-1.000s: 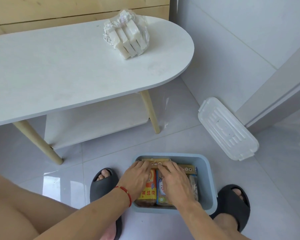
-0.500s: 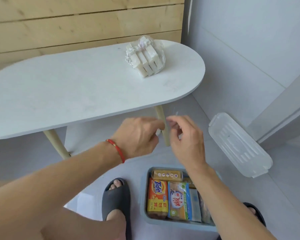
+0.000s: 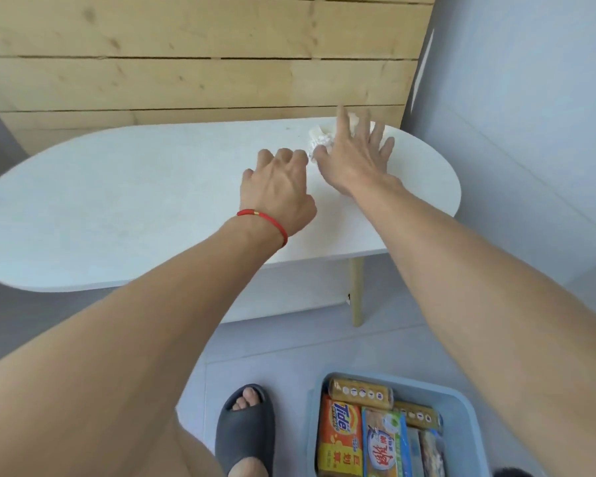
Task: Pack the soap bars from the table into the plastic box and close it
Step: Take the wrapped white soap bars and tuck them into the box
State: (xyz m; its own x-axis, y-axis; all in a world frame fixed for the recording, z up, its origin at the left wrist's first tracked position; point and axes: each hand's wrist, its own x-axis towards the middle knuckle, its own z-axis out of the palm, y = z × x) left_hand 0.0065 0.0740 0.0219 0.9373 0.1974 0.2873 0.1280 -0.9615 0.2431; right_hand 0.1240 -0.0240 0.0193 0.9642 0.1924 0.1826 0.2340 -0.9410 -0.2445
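Observation:
A bundle of white soap bars in clear plastic point(image 3: 319, 139) lies at the far right end of the white table point(image 3: 117, 201), mostly hidden behind my right hand point(image 3: 355, 156). That hand is spread open over the bundle; whether it touches is unclear. Just left of the bundle, my left hand point(image 3: 276, 187) hovers over the table with its fingers curled and nothing in it. On the floor at the bottom right stands the blue-grey plastic box point(image 3: 468, 407), lidless, holding several wrapped soap bars, among them an orange Tide bar point(image 3: 341, 432).
A wooden plank wall point(image 3: 186, 63) stands behind the table, with a grey wall to the right. The table has a wooden leg point(image 3: 356, 290) and a lower shelf. My foot in a dark slipper point(image 3: 245, 428) rests left of the box.
Both hands have left the box, risen and reached forward over the table to the white soap bundle. The view has tilted up, and the lid on the floor is out of frame.

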